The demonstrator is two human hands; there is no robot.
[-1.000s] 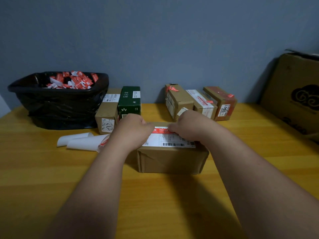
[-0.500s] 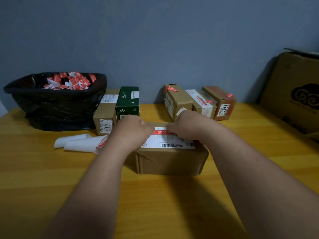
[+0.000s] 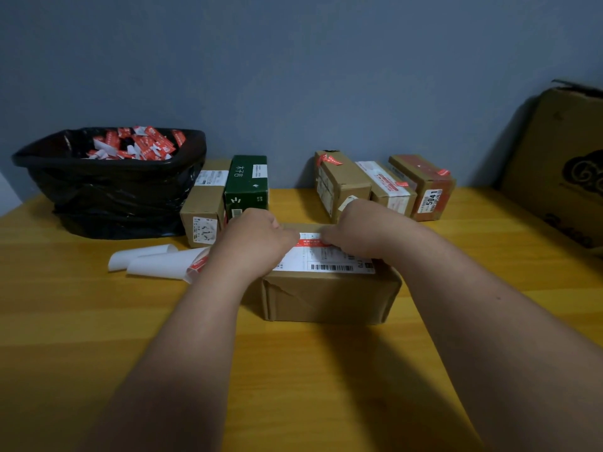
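A brown cardboard box (image 3: 326, 298) stands on the wooden table (image 3: 98, 321) right in front of me. A white shipping label (image 3: 326, 261) with a red stripe and a barcode covers its top. My left hand (image 3: 254, 239) and my right hand (image 3: 362, 230) both sit at the label's far edge. Their fingers are curled down and pinch the label close together. The fingertips are hidden behind the knuckles.
A black-lined bin (image 3: 114, 197) full of red and white scraps stands at the back left. Beside it are a brown parcel (image 3: 205, 203) and a green box (image 3: 246, 187). Curled white backing sheets (image 3: 156, 262) lie left of the box. Three parcels (image 3: 388, 187) line the back. A large carton (image 3: 561, 164) leans at the right.
Both hands stay at the label's far edge and have drawn slightly closer together. The box has not moved.
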